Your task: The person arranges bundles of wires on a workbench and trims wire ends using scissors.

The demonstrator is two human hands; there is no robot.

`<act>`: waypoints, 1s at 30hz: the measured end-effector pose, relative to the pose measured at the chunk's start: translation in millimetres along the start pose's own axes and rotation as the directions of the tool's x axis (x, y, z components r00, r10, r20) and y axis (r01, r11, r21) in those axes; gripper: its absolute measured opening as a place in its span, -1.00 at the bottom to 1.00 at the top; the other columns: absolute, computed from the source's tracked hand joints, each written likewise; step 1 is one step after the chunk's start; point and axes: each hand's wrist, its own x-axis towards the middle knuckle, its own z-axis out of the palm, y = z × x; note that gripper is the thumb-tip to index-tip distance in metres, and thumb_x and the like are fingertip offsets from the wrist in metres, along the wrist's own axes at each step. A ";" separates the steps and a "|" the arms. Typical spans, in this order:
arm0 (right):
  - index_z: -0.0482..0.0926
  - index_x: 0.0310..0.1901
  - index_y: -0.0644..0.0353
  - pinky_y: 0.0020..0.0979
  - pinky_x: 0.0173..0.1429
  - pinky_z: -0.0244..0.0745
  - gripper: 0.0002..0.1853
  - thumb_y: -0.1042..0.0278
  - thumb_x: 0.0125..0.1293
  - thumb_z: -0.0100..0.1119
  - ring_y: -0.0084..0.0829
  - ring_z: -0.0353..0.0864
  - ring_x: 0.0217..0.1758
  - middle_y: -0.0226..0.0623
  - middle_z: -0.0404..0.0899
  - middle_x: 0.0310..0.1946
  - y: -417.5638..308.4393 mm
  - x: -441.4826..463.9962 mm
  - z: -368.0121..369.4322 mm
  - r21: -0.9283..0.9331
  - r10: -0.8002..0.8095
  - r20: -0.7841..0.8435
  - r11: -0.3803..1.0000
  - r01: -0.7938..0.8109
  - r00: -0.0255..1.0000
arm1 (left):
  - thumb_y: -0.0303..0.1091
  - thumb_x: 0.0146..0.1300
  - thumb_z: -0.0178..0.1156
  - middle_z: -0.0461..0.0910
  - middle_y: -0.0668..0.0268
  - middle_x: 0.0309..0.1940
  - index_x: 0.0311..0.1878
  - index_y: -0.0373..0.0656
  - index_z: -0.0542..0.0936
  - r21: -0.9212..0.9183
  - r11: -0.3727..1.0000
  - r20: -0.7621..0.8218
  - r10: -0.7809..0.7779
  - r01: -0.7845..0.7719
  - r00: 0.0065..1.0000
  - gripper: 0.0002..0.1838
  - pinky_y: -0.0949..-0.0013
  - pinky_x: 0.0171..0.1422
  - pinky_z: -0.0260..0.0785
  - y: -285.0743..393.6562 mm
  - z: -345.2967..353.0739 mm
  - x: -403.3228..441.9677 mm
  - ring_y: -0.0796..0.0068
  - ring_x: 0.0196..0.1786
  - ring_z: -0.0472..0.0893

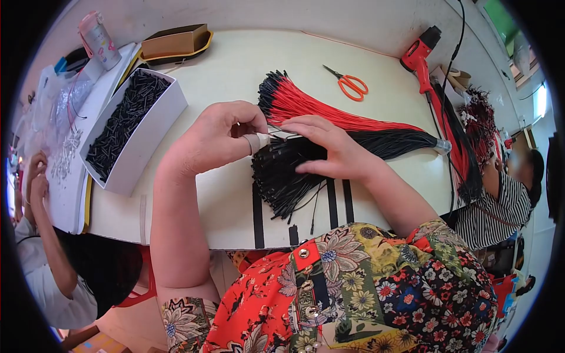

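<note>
My left hand is closed in a pinch at the near end of the wire bundle, with white tape on a fingertip; what it pinches is too small to make out. My right hand rests over the black wires, thumb and fingers apart, fingertips close to those of my left hand. The black wires fan out beneath both hands and run right to a tied end. Red wires with black tips lie just behind them.
A white box of short black tubes stands at the left. Orange-handled scissors lie at the back, with a red heat gun farther right. A brown tray is at the back left. Other people sit at both sides.
</note>
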 end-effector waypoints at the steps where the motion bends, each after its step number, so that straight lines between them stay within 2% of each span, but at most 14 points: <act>1: 0.55 0.04 0.18 -0.33 0.15 0.45 -0.51 0.39 0.00 0.39 -0.23 0.56 0.03 -0.22 0.58 -0.05 -3.1 1.9 -1.4 0.069 -0.004 -0.005 0.998 0.005 1.000 | -0.45 0.07 0.28 0.50 0.45 -0.45 -0.35 -0.25 0.56 0.008 1.000 0.000 0.004 -0.004 1.000 -0.88 0.54 -0.26 0.32 -0.1 -0.8 0.1 0.67 -0.39 0.44; 3: 0.55 0.04 0.20 -0.33 0.18 0.42 -0.52 0.37 0.03 0.39 -0.23 0.55 0.04 -0.21 0.58 -0.04 -7.6 3.4 -3.0 0.207 -0.010 -0.017 0.978 0.013 1.000 | -0.44 0.07 0.28 0.50 0.45 -0.45 -0.35 -0.24 0.56 0.023 1.000 0.003 0.009 -0.009 1.000 -0.88 0.53 -0.26 0.32 -0.5 -2.4 0.1 0.67 -0.39 0.44; 6: 0.56 0.02 0.26 -0.34 0.16 0.42 -0.57 0.49 0.05 0.34 -0.30 0.54 0.04 -0.23 0.59 -0.09 -3.5 3.5 -7.1 0.235 0.013 0.003 0.972 -0.013 1.000 | -0.45 0.07 0.28 0.50 0.45 -0.44 -0.36 -0.23 0.55 0.038 0.998 -0.008 0.046 -0.045 0.999 -0.89 0.53 -0.26 0.32 2.0 -1.7 0.1 0.67 -0.39 0.44; 7: 0.58 -0.03 0.25 -0.41 0.08 0.44 -0.66 0.55 0.11 0.28 -0.37 0.56 -0.04 -0.27 0.60 -0.18 -3.5 3.5 -4.6 0.275 0.083 -0.022 0.959 -0.074 0.996 | -0.45 0.08 0.27 0.50 0.45 -0.44 -0.36 -0.23 0.55 0.045 0.998 -0.006 0.049 -0.048 0.999 -0.89 0.53 -0.26 0.32 1.8 -2.0 0.5 0.67 -0.39 0.43; 10: 0.61 -0.08 0.24 -0.45 0.00 0.44 -0.73 0.59 0.15 0.24 -0.43 0.56 -0.11 -0.30 0.59 -0.26 -6.0 7.1 -1.9 0.404 0.251 0.012 0.884 -0.235 0.968 | -0.45 0.09 0.27 0.49 0.45 -0.44 -0.36 -0.22 0.54 0.053 0.997 -0.002 0.055 -0.055 0.998 -0.90 0.53 -0.26 0.31 -0.6 -1.9 2.0 0.67 -0.40 0.43; 13: 0.62 -0.13 0.23 -0.47 -0.03 0.44 -0.79 0.59 0.17 0.23 -0.46 0.56 -0.13 -0.31 0.57 -0.28 -4.2 7.3 2.9 0.308 0.096 0.010 0.947 -0.095 0.995 | -0.44 0.10 0.26 0.48 0.46 -0.44 -0.36 -0.22 0.54 0.048 0.997 -0.002 0.055 -0.054 0.999 -0.90 0.52 -0.25 0.31 -2.5 -1.7 2.4 0.67 -0.39 0.42; 16: 0.62 -0.17 0.24 -0.46 -0.04 0.44 -0.83 0.57 0.18 0.23 -0.45 0.56 -0.13 -0.31 0.57 -0.26 -4.9 6.2 5.2 0.325 0.074 0.003 0.943 -0.071 0.997 | -0.44 0.11 0.25 0.48 0.46 -0.44 -0.36 -0.22 0.53 0.048 0.997 0.010 0.053 -0.053 0.999 -0.90 0.52 -0.23 0.32 -2.9 -0.5 2.8 0.67 -0.38 0.42; 19: 0.62 -0.22 0.24 -0.41 -0.05 0.47 -0.86 0.48 0.16 0.26 -0.38 0.58 -0.17 -0.28 0.59 -0.32 -6.3 10.7 10.8 0.336 0.189 -0.063 0.929 -0.157 0.980 | -0.44 0.11 0.25 0.48 0.46 -0.43 -0.35 -0.23 0.53 0.047 0.997 0.008 0.053 -0.053 0.999 -0.89 0.52 -0.22 0.32 -3.9 -1.8 4.0 0.68 -0.36 0.41; 22: 0.61 -0.24 0.25 -0.39 -0.06 0.46 -0.86 0.44 0.17 0.26 -0.34 0.57 -0.18 -0.26 0.59 -0.31 -6.7 16.3 11.8 0.295 0.117 -0.060 0.951 -0.095 0.991 | -0.43 0.11 0.25 0.48 0.46 -0.42 -0.34 -0.24 0.53 0.056 0.997 -0.007 0.060 -0.059 0.998 -0.88 0.52 -0.22 0.32 -3.3 -2.1 4.5 0.68 -0.35 0.41; 25: 0.61 -0.25 0.26 -0.38 -0.07 0.46 -0.87 0.44 0.17 0.25 -0.33 0.57 -0.19 -0.25 0.59 -0.32 -9.8 19.5 7.0 0.254 0.111 -0.023 0.962 -0.102 0.994 | -0.42 0.10 0.24 0.47 0.46 -0.42 -0.32 -0.24 0.52 0.045 0.998 -0.017 0.045 -0.044 0.999 -0.87 0.52 -0.21 0.31 -2.3 -1.7 5.1 0.67 -0.34 0.41; 28: 0.62 -0.25 0.25 -0.38 -0.10 0.46 -0.86 0.41 0.17 0.26 -0.32 0.57 -0.22 -0.26 0.59 -0.36 -11.3 15.8 3.2 0.112 0.028 -0.055 0.993 -0.022 0.998 | -0.42 0.10 0.23 0.47 0.47 -0.43 -0.32 -0.23 0.52 0.047 0.998 -0.025 0.036 -0.034 0.999 -0.88 0.52 -0.21 0.30 -2.9 -0.6 4.9 0.67 -0.35 0.40; 30: 0.61 -0.25 0.28 -0.43 -0.13 0.45 -0.87 0.43 0.21 0.23 -0.40 0.57 -0.25 -0.29 0.59 -0.39 -6.9 10.5 0.2 0.184 0.032 -0.072 0.983 -0.018 0.997 | -0.42 0.11 0.23 0.47 0.47 -0.43 -0.32 -0.23 0.52 0.050 0.998 -0.016 0.029 -0.029 0.999 -0.88 0.52 -0.22 0.30 -4.3 -0.2 5.7 0.68 -0.35 0.39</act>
